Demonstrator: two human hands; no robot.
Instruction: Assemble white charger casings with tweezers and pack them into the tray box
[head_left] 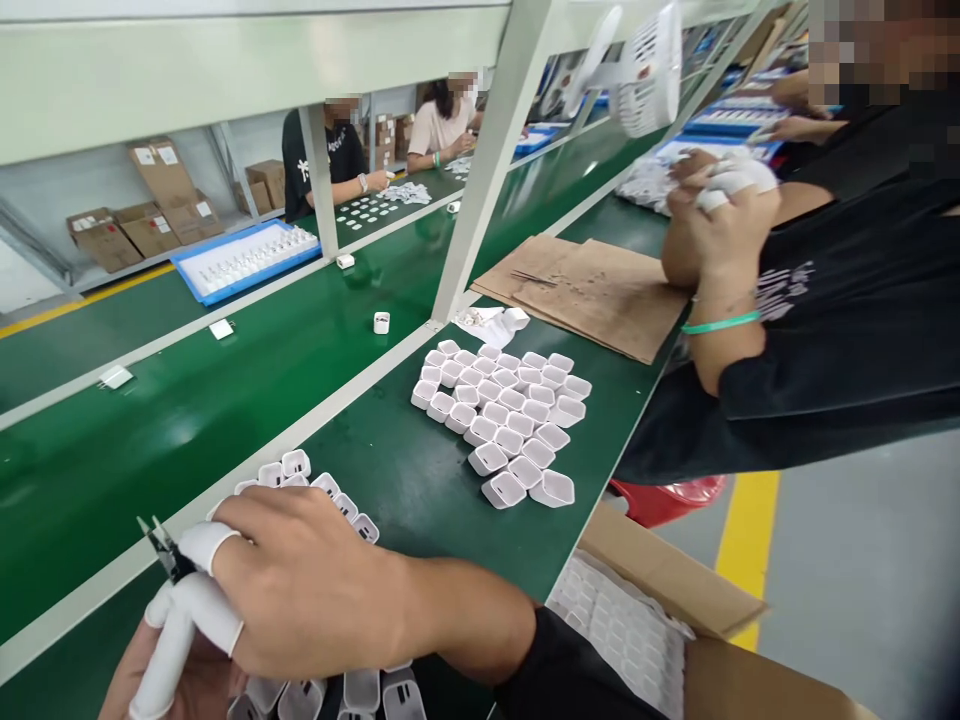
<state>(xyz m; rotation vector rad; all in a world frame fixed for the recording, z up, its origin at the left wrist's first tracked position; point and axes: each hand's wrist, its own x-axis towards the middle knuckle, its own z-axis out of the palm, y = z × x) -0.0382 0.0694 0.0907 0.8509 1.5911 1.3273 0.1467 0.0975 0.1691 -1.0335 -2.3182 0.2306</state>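
Note:
At the lower left, my right hand (307, 575) reaches across with white finger cots on its fingertips. My left hand (169, 665), also in finger cots, is below it and partly cut off by the frame's edge. Between their pinched fingertips is a small black part with two metal prongs (166, 552), prongs pointing up; it looks like a plug pin piece. Its lower end is hidden by the fingers. White plastic charger housings with dark slots (296, 463) stand behind my right hand, and more housings (363, 690) lie below my wrist.
Many open white housings (499, 405) stand grouped mid-bench. Beyond them lie tweezers (534, 277) on cardboard (592, 295). A green conveyor (315, 345) carries a few small parts. A co-worker's hands (727, 205) are at right. An open carton (675, 580) stands below the bench edge.

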